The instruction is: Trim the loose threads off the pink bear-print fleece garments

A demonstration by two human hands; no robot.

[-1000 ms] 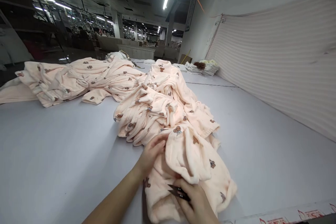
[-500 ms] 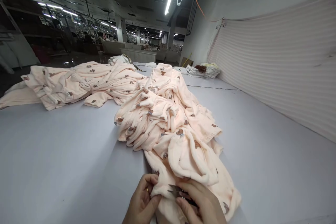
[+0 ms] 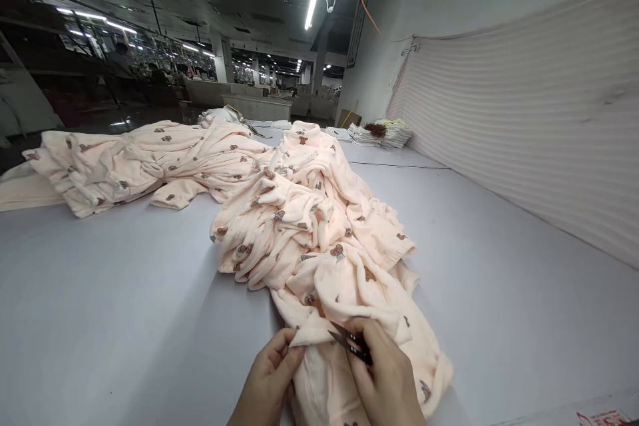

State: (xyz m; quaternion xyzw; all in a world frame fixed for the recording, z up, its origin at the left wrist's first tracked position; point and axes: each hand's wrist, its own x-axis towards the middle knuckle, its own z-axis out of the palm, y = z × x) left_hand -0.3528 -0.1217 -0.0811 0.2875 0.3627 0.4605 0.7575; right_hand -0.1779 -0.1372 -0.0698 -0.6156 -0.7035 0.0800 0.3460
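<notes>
A pale peach fleece garment [image 3: 344,279] with a brown bear print lies heaped on the table, its near end reaching toward me. My left hand [image 3: 274,369] is closed, pinching a folded edge of that fabric between thumb and fingers. Dark thread snips [image 3: 352,341] are gripped in my right hand [image 3: 384,366]. Their blades point left, slightly apart, close beside the pinched edge. Whether the blades touch the cloth I cannot tell. Below the hands hangs the paler, plain side of the cloth.
More bear-print fleece [image 3: 130,160] is piled at the left of the pale table [image 3: 499,279]. Stacks of white cloth pieces [image 3: 374,133] sit at the far end. A striped pink sheet [image 3: 524,113] hangs along the right wall. Work stations stretch into the dim background.
The fabric edge between my hands is lifted and spread, showing its plain side. The snips have moved slightly up and right, with more of them visible. My view has shifted a little to the right.
</notes>
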